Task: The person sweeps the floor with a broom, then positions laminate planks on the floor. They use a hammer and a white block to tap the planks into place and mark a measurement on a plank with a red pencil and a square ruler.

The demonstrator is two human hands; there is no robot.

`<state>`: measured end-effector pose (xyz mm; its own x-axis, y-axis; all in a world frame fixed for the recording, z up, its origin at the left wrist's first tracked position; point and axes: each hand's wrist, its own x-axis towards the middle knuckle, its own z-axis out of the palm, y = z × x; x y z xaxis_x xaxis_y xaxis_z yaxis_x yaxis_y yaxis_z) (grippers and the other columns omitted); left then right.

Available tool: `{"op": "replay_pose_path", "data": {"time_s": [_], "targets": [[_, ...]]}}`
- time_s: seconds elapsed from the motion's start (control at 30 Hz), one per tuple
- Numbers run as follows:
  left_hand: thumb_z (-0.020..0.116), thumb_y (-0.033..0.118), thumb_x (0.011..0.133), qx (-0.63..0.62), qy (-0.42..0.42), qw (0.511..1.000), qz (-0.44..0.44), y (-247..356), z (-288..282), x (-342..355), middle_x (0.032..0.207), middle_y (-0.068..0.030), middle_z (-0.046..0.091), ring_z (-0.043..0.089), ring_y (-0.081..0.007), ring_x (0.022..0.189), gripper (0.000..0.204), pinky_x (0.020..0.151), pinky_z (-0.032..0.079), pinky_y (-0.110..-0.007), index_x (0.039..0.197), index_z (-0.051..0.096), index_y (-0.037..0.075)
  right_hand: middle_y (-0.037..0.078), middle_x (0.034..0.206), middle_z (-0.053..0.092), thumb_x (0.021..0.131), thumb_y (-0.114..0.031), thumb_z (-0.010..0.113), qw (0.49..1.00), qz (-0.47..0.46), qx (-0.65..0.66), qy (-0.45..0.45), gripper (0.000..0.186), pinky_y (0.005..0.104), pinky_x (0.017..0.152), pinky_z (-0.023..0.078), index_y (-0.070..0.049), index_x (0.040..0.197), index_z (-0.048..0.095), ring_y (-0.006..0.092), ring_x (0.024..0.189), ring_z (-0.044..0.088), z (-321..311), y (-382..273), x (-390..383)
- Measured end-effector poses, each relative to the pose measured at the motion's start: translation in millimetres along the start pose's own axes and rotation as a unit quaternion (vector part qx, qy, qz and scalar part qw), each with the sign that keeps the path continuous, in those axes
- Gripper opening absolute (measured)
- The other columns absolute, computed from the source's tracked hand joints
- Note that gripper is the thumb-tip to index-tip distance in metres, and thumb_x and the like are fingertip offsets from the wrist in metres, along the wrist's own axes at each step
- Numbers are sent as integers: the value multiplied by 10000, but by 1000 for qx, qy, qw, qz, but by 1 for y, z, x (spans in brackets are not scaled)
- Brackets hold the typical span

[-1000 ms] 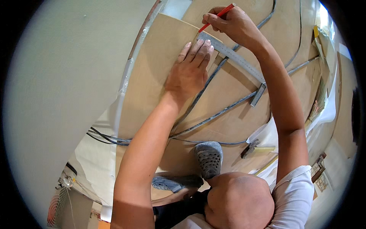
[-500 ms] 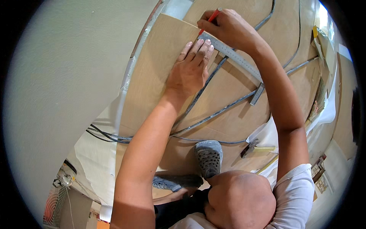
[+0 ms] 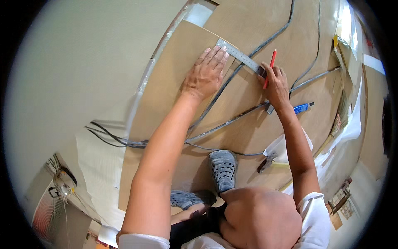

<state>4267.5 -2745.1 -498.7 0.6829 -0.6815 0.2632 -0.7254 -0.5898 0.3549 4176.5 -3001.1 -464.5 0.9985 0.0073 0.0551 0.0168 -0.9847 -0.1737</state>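
My left hand (image 3: 205, 76) lies flat on a thin wooden board (image 3: 174, 58), fingers stretched, the fingertips pressing at the upper end of a metal square (image 3: 242, 57). The square's graduated blade runs down to the right across a black cable. At its other end my right hand (image 3: 277, 85) is closed around a red pencil (image 3: 273, 58), which points upward. These right fingers also touch the square's end, where its short arm partly shows below the hand. Beside my right wrist lies a blue utility knife (image 3: 302, 108).
Dusty black cables (image 3: 226, 122) cross the wooden sheets. A pale wall (image 3: 91, 58) rises at the left. My grey clog (image 3: 224, 170) stands near a dark-headed tool (image 3: 266, 162) and white sheeting (image 3: 286, 147). A glass-like lamp (image 3: 64, 189) is at lower left.
My right hand has moved down and right, from the square's upper end to its lower end, still with the pencil. The left hand stays in place. The blue knife has come into sight.
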Motion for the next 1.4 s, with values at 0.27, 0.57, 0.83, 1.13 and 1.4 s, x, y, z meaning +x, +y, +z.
{"op": "replay_pose_path", "data": {"time_s": [0.27,0.57,0.83,1.13,1.4], "targets": [[798,310,808,98,48,925,-364,-5,-55,-97,1353,-184,536,495,-355,1260,705,1085,392,-452,1371,501,6,127,1007,609,838,-108,732,990,60,121,46,371,434,746,551,-114,1196,633,335,865,664,-16,5,-51],[913,387,627,68,-113,894,-427,-46,-93,-153,1145,-258,624,564,-422,1131,738,989,462,-473,1124,560,-29,137,1031,625,847,-170,746,981,84,159,74,375,431,771,541,-114,1202,639,342,896,655,-7,-27,-51],[953,286,544,54,-205,878,-430,-32,-121,-237,1128,-233,645,593,-405,1121,739,968,469,-478,1107,577,-11,139,1012,632,838,-155,750,982,49,175,44,356,434,763,539,-126,1182,662,334,880,657,-4,-53,-61],[849,191,653,89,-466,747,-467,-70,-127,-314,1016,-210,726,706,-353,974,342,834,558,-448,942,763,30,143,1016,607,838,-187,744,974,-35,224,15,374,444,793,525,-143,1199,657,356,970,619,29,-153,-45],[772,295,823,-47,-228,866,-443,-17,-158,-252,903,-153,695,663,-358,873,277,761,514,-446,883,687,39,146,1024,598,852,-196,728,979,-28,201,-2,375,449,808,527,-136,1216,662,350,981,614,45,-155,-55]]}}
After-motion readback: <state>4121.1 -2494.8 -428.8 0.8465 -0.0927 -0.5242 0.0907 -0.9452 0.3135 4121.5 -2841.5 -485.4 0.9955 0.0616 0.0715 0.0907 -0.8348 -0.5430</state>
